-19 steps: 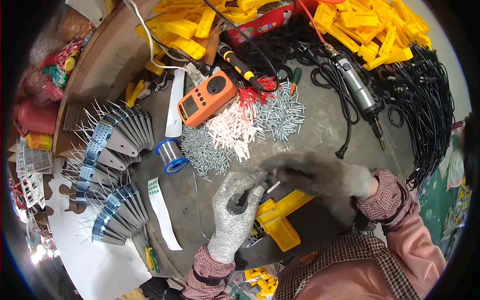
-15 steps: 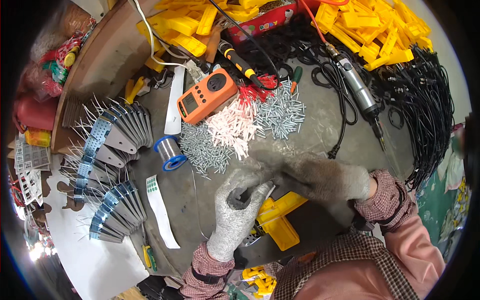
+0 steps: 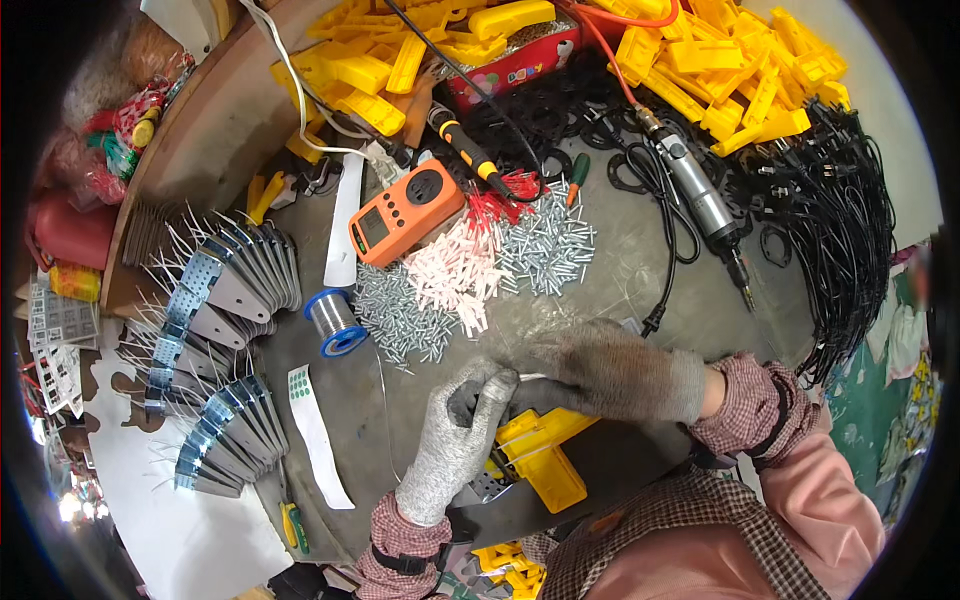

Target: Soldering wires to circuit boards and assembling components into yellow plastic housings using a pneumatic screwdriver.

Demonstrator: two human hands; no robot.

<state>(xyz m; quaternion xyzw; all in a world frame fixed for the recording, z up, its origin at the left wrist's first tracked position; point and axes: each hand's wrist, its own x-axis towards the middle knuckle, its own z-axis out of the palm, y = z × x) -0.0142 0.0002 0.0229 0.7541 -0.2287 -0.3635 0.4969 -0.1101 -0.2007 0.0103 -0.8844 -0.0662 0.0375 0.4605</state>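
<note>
Both my hands wear grey work gloves and meet above the near middle of the table. My left hand is closed, its thumb and fingers pinched at the tips. My right hand bends in from the right, fingers closed and darkened at the palm side. Between the fingertips a thin white sliver shows; its kind is too small to tell. Just below the hands lies a yellow plastic housing, with a perforated metal plate at its left, partly covered by my left hand.
Piles of screws and pale pink sleeves lie ahead, beside an orange meter and a solder spool. An electric screwdriver and black cords are to the right. Metal plates with wires stand left; yellow housings heap behind.
Both hands stay together, while the view has shifted slightly. My right hand's fingers have drawn in against my left fingertips, and the white sliver between them shows more clearly.
</note>
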